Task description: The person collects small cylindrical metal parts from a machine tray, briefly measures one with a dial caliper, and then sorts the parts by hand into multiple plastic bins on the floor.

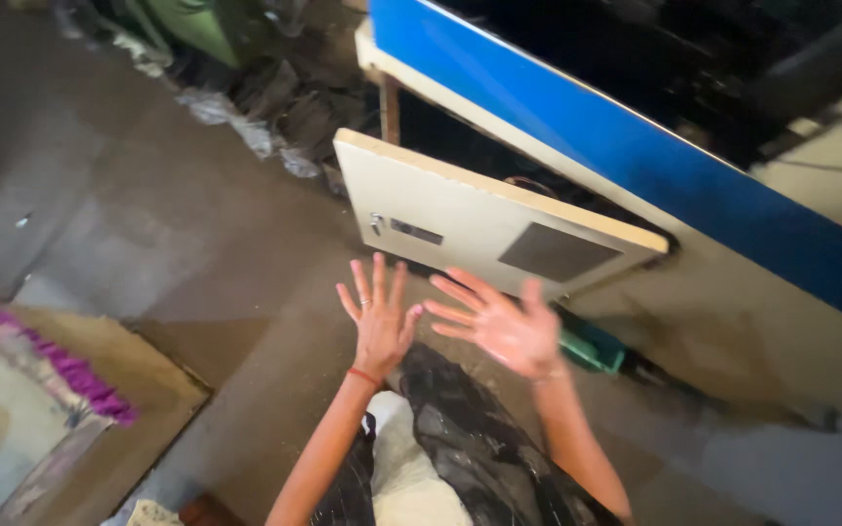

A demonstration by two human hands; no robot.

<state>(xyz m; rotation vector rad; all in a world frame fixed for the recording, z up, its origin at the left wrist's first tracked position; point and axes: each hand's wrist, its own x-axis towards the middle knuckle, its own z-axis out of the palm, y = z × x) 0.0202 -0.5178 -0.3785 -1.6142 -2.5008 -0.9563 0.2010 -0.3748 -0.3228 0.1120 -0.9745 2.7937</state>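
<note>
Cream-coloured cabinet door [484, 219] stands ajar at mid-frame, below a blue panel [635, 156]. Just under it, the left hand [379, 326] and right hand [504, 326] are raised with fingers spread, holding nothing, above a dark patterned garment [470, 443] at the lower centre.

Painted cream metal, smooth and matt, on the open cabinet door [484, 219]; above that door, glossy blue painted panel [635, 156]; below it, rough, stained grey concrete floor [197, 253]; left of it, crinkled shiny plastic sheeting [246, 122]; further left, worn fringed cloth mat [41, 380].
</note>
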